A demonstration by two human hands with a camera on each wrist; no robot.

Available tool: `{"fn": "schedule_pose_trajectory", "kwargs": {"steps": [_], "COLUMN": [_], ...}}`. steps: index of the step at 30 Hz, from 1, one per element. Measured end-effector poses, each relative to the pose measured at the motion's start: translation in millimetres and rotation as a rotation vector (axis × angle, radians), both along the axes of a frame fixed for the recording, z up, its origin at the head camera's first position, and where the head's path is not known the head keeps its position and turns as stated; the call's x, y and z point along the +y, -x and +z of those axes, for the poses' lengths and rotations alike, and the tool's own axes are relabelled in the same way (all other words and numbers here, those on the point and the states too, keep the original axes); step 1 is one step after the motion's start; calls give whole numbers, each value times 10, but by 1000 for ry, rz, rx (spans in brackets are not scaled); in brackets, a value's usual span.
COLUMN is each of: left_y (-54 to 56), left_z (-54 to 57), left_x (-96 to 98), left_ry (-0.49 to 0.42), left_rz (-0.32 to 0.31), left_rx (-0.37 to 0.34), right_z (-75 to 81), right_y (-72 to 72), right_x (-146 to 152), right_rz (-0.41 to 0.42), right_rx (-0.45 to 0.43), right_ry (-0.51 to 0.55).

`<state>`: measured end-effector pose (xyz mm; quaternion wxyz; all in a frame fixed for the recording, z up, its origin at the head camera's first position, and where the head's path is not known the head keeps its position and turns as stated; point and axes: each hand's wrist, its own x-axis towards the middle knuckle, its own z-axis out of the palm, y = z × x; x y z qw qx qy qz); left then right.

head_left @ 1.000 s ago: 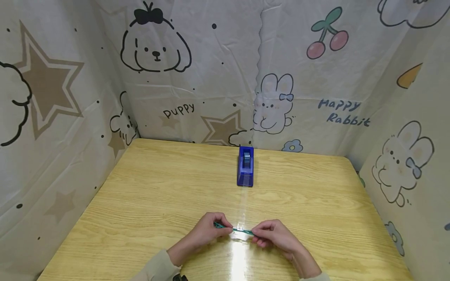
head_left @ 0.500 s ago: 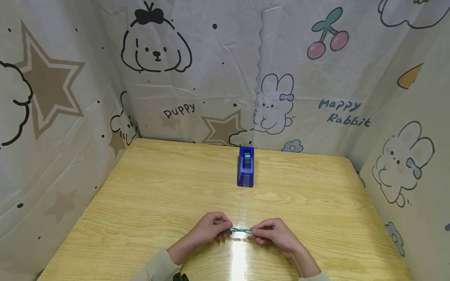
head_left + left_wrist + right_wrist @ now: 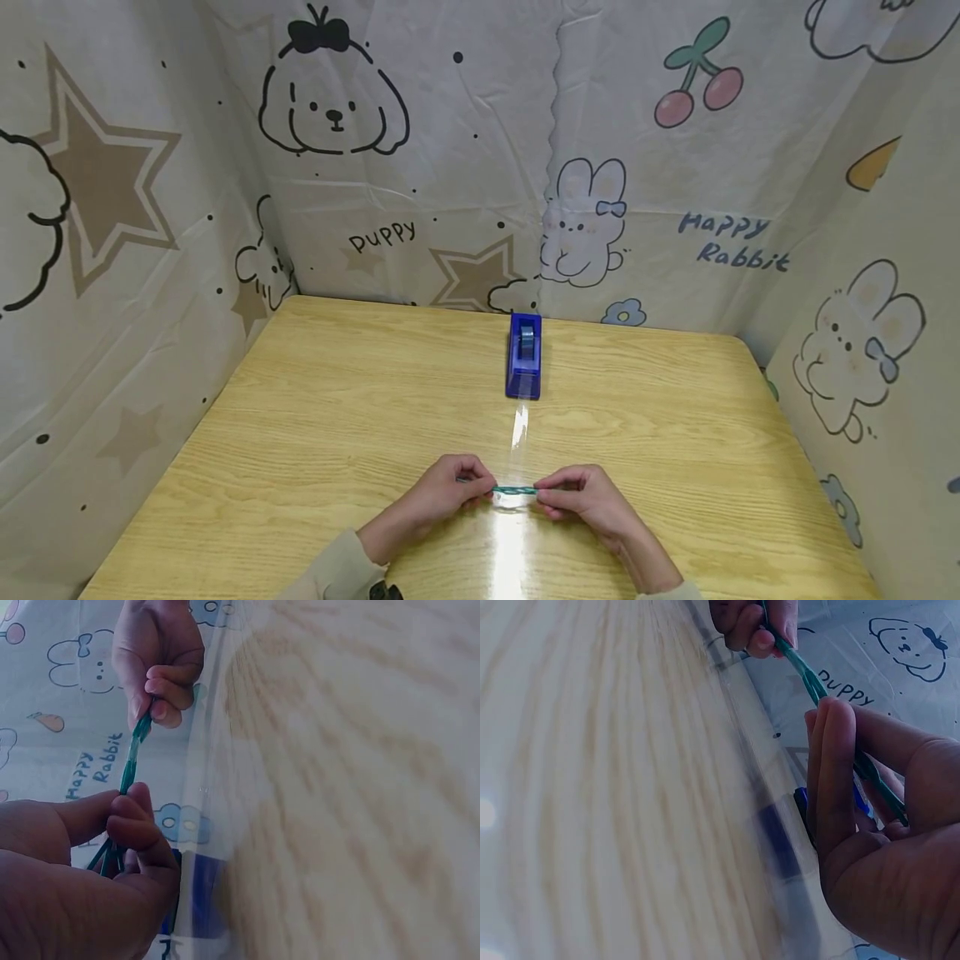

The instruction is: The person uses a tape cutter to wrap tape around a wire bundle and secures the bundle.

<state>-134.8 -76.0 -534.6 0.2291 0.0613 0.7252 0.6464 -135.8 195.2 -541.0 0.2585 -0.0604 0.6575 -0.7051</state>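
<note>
A bundle of thin green strands [image 3: 514, 491] stretches level between both hands, low over the table. My left hand [image 3: 450, 489] pinches its left end between thumb and fingers; loose strand ends [image 3: 111, 859] show inside that hand in the left wrist view. The other end is pinched by my right hand [image 3: 588, 497], and a length of the bundle [image 3: 885, 796] runs back under the palm in the right wrist view. A strip of clear tape [image 3: 519, 429] reaches from the blue tape dispenser [image 3: 523, 383] to the middle of the bundle, between the hands.
The dispenser stands near the back edge of the light wooden table [image 3: 360, 375], its roll [image 3: 527, 340] facing up. A pale cloth [image 3: 450, 125] printed with cartoon animals and stars hangs around the back and sides.
The strands between the hands have drawn together into a tighter, more level line. The tape strip now catches more light. Both hands stay nearly in place, and the dispenser has not moved.
</note>
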Motion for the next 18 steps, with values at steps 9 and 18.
{"fn": "schedule_pose_trajectory", "kwargs": {"steps": [9, 18], "left_y": [-17, -31], "left_z": [35, 32], "left_x": [8, 27], "left_ry": [22, 29], "left_rz": [-7, -6], "left_rx": [60, 84], "right_z": [31, 45], "right_y": [7, 0], "right_x": [-31, -44], "right_rz": [30, 63], "right_rx": [1, -68], "right_ry": [-72, -63]}}
